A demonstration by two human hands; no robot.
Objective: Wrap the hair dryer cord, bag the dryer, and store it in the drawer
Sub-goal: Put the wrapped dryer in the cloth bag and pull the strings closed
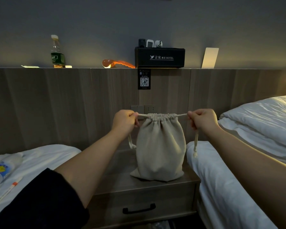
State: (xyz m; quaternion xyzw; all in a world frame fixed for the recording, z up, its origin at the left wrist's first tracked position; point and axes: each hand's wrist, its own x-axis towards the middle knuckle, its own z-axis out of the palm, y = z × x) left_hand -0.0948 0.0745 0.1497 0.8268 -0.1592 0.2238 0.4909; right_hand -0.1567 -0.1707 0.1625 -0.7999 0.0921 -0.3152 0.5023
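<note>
Cream drawstring bag (160,146) is standing upright on the nightstand worktop (155,185), between the left bed (40,159) and the right bed (221,187), its mouth gathered tight. The left hand (124,120) is gripping the drawstring (143,115) at the bag's left side, fingers curled round it. The right hand (203,120) is gripping the cord on the right side likewise. Both cords are running taut and level from the mouth, and knotted ends are hanging below each fist. Contents are not showing. Beneath, the drawer (139,202) with its black handle is sitting closed.

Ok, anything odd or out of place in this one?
Nothing much: the bag stands upright on the nightstand, cinched by left hand and right hand. Only a plastic bottle lies sideways on the left bed.
</note>
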